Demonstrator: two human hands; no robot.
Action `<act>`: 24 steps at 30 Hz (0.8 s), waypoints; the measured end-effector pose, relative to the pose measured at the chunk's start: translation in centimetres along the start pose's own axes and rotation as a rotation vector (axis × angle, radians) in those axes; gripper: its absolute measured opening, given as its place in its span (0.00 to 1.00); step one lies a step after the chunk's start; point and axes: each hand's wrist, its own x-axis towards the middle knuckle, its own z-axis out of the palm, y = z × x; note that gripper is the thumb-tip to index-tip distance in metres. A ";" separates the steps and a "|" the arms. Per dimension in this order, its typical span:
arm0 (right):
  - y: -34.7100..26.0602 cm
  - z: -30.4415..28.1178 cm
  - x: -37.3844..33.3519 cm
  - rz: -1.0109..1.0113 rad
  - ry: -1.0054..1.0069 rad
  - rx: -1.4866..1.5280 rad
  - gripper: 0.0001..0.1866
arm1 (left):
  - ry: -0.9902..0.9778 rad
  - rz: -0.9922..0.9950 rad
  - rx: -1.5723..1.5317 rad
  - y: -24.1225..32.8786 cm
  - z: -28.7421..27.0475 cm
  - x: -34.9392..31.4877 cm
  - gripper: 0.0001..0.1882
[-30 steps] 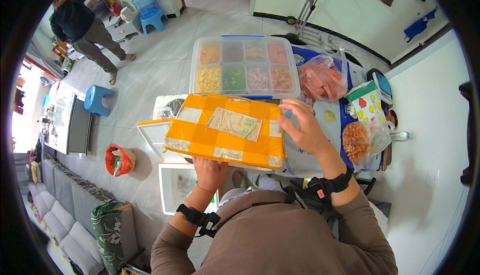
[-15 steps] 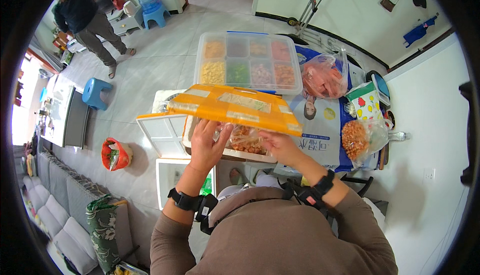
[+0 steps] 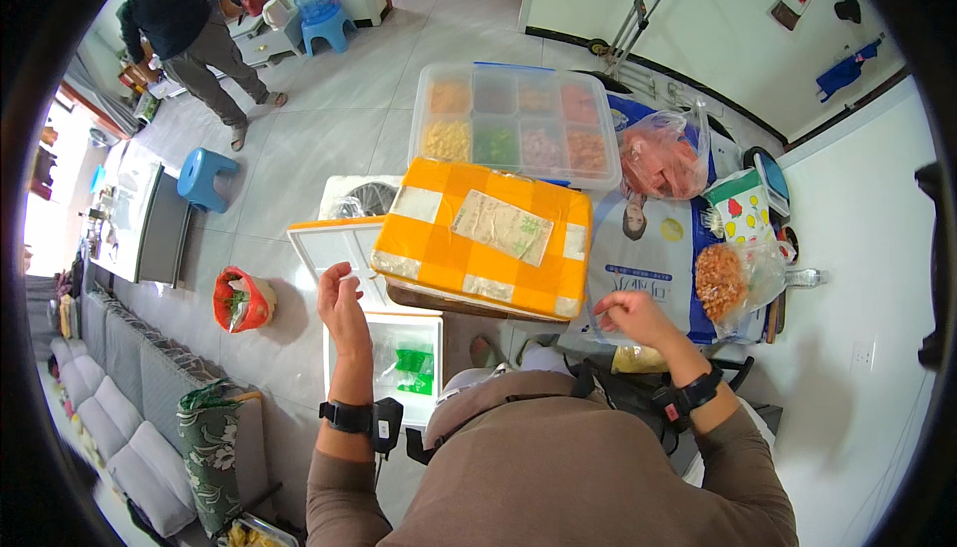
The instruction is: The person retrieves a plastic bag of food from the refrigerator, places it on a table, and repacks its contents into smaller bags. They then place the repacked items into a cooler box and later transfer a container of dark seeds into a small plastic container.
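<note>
A foam box wrapped in yellow and white tape (image 3: 439, 253) stands in front of me with its lid down, hiding the bagged food inside. My left hand (image 3: 344, 313) is off its left front corner, empty, with the fingers loosely apart. Off the right side hovers my right hand (image 3: 638, 318), also holding nothing, its fingers bent but parted. Behind the box sits a clear divided container (image 3: 513, 124) with several compartments of diced food under its lid.
At the right lie a bag of pink food (image 3: 663, 158) and a bag of orange-brown pieces (image 3: 720, 283). An open white foam box (image 3: 334, 353) holding a green packet stands low at left. A red-lined bin (image 3: 244, 298), a blue stool (image 3: 204, 180) and a standing person (image 3: 184, 24) are farther left.
The tilted yellow lid has come down over the foam box, covering the bagged food. Both hands have let go and moved outward to either side.
</note>
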 end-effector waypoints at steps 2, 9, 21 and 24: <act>-0.7 -1.0 -0.5 0.221 0.127 0.172 0.21 | 0.052 0.027 0.030 -0.8 0.6 0.4 0.16; -2.9 3.4 3.6 0.186 0.047 -0.146 0.33 | -0.323 -0.003 0.475 -3.3 2.6 0.2 0.20; 6.0 -8.8 -3.3 0.032 0.876 0.114 0.16 | -0.334 0.031 0.371 2.8 5.2 1.5 0.29; 8.3 -15.5 -7.3 0.168 1.599 -0.352 0.19 | -0.669 0.179 0.233 9.2 12.4 -0.2 0.28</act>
